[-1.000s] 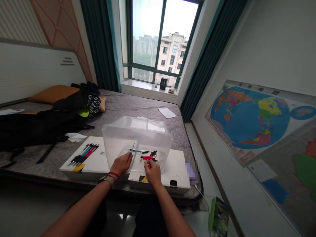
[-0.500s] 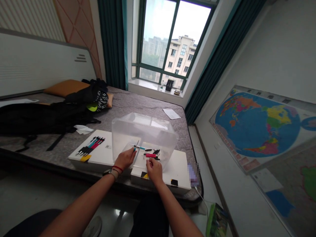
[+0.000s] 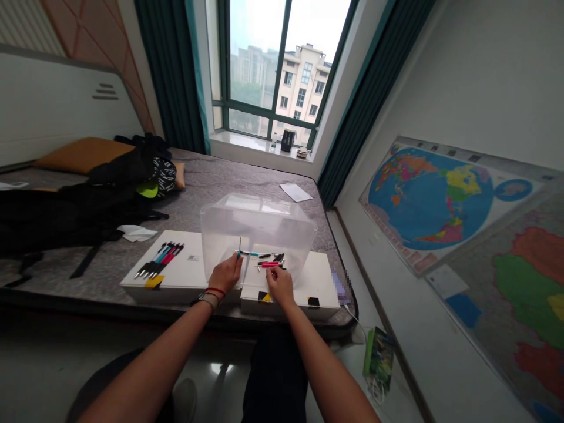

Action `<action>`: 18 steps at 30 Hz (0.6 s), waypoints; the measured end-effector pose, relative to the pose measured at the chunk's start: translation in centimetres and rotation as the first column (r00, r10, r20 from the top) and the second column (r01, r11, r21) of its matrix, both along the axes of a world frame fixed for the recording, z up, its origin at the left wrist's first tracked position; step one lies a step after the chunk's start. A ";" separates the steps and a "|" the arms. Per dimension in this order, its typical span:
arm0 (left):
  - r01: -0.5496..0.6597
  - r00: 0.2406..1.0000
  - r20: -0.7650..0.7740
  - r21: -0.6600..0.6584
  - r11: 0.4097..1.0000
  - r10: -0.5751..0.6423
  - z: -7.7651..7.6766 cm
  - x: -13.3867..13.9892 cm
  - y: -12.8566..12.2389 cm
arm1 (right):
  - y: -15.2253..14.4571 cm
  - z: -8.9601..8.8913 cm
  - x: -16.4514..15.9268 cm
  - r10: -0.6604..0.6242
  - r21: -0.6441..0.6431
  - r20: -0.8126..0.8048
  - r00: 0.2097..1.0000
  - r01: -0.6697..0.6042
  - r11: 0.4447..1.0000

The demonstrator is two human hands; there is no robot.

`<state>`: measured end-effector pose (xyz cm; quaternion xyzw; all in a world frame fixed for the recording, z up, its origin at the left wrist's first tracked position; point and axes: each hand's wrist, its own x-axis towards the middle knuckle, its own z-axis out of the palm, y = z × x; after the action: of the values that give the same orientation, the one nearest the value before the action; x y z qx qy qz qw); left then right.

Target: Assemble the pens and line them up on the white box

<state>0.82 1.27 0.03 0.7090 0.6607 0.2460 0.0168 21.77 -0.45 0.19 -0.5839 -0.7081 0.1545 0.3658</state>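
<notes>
My left hand (image 3: 225, 274) pinches a slim rod (image 3: 240, 244), best held upright; right hand (image 3: 281, 286), fingers bunched, grip unclear, beside red barrels (image 3: 268, 264).

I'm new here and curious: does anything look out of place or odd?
Yes: loose pen parts lie jumbled by the right hand, odd against the neat pens on the left white box. Crumpled paper also sits on the mattress. No spill or damage is evident.

The far window (image 3: 282, 70) is flanked by dark green curtains (image 3: 170, 76); maps (image 3: 432, 197) are hung on the right white wall (image 3: 489, 70); light is reflected in the glossy near floor (image 3: 222, 388).
</notes>
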 end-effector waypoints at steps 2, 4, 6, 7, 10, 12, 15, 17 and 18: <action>-0.008 1.000 0.018 -0.008 1.000 0.008 -0.1 -0.1 0.0 | 0.1 0.0 0.0 0.002 -0.002 0.022 1.000 -0.002 1.000; -0.018 0.999 0.029 -0.016 1.000 0.019 -0.1 -0.1 0.0 | 0.1 0.0 0.0 0.002 -0.009 0.044 0.999 -0.001 1.000; -0.021 0.999 0.028 -0.018 1.000 0.021 -0.2 -0.1 0.0 | 0.2 0.0 0.0 0.002 -0.017 0.058 0.998 -0.001 1.000; -0.019 1.000 0.025 -0.017 1.000 0.020 -0.2 -0.1 0.1 | 0.2 0.0 0.0 0.004 -0.020 0.062 0.998 -0.003 1.000; -0.016 1.000 0.021 -0.009 1.000 0.016 -0.2 -0.2 0.1 | 0.2 0.0 -0.1 0.019 -0.027 0.073 0.997 -0.017 0.999; -0.020 1.000 0.023 -0.007 1.000 0.021 -0.1 -0.3 0.1 | 0.2 0.0 -0.2 0.036 -0.032 0.088 0.995 -0.033 0.999; -0.018 1.000 0.025 -0.028 0.999 0.019 0.1 -0.3 0.0 | 0.1 0.1 -0.2 0.037 -0.058 0.114 0.993 -0.030 0.998; -0.013 1.000 0.024 -0.042 0.999 0.014 0.3 -0.3 0.0 | 0.3 0.6 -0.2 0.045 -0.102 0.121 0.992 -0.033 0.994; -0.012 1.000 0.024 -0.046 0.999 0.013 0.3 -0.3 -0.1 | 0.4 1.0 -0.2 0.066 -0.129 0.119 0.991 -0.050 0.990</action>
<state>0.50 1.21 0.36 0.7014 0.6703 0.2393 0.0394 21.58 -0.02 1.15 -0.5933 -0.7348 0.1733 0.2794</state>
